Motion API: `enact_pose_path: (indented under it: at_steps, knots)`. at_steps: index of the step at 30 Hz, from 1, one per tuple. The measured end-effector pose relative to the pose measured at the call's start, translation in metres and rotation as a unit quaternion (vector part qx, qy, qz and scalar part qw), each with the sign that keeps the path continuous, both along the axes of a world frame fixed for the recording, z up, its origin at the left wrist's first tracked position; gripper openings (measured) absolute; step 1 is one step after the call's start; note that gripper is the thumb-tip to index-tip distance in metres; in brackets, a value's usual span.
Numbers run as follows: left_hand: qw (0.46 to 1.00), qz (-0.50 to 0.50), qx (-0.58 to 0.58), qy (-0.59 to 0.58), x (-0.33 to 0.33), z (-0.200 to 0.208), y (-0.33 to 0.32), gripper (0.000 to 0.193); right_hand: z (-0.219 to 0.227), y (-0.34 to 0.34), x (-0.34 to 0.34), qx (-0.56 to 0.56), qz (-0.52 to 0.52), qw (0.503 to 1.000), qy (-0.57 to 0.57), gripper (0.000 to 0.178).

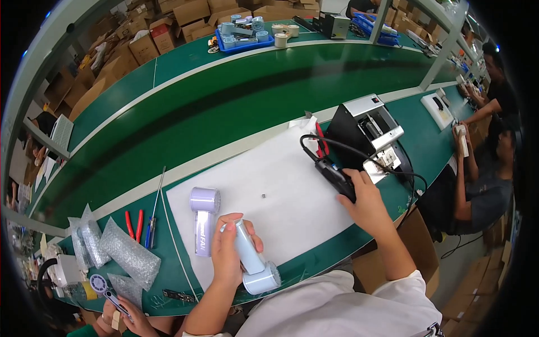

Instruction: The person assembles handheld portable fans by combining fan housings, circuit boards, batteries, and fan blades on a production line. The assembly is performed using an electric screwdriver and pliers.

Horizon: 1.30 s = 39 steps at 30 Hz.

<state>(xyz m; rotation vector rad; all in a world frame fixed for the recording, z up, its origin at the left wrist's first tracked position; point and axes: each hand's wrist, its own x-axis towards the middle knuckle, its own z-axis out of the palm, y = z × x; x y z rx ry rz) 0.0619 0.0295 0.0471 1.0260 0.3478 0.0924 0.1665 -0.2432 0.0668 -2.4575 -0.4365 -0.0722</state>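
My left hand [227,253] is wrapped round the handle of a light blue handheld fan [247,247], whose round head points down toward me. In my right hand [365,199] is a black electric screwdriver [335,175], held by its rear end with a black cable looping off its far end. Left of my left hand, a lilac handheld fan [203,227] lies on a white sheet [292,185]. A tiny dark metal part [263,196] sits near the sheet's middle. Just beyond the screwdriver stands a black and silver screw feeder machine [368,128].
At left lie bubble-wrap packets [130,253], red-handled pliers [133,224], a blue-handled screwdriver [150,232] and a dark circuit board [178,295]. Another person's hands hold a fan [109,292] at lower left. More people work at right. A blue tray [244,46] of parts stands beyond the green divider.
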Motion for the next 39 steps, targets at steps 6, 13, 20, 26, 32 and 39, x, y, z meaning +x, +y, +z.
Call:
enact_pose_path:
  at_steps: [6,13,20,26,32,39]
  knots:
    - [1.000,0.024,-0.001,0.006,0.002,0.001,0.004,0.033,-0.029,0.002,-0.006,-0.035,-0.095,0.995,-0.004,0.063]
    - [1.000,0.016,-0.004,0.000,0.003,-0.003,0.005,0.032,-0.033,0.007,-0.007,-0.078,-0.100,0.991,-0.033,0.063]
    - [0.997,0.057,-0.032,0.046,0.008,-0.005,0.008,0.029,-0.033,0.024,-0.027,-0.057,-0.050,0.988,-0.135,0.060]
    - [0.994,0.069,-0.063,0.051,0.010,-0.001,0.005,0.029,-0.061,0.049,-0.054,-0.142,0.039,0.985,-0.091,0.077]
    - [0.998,0.043,-0.026,0.026,0.007,-0.001,-0.004,0.028,-0.061,0.055,-0.061,-0.140,0.073,0.984,-0.077,0.081]
    - [1.000,0.019,-0.006,0.020,0.003,-0.010,-0.007,0.026,-0.062,0.064,-0.062,-0.150,0.086,0.984,-0.050,0.084]
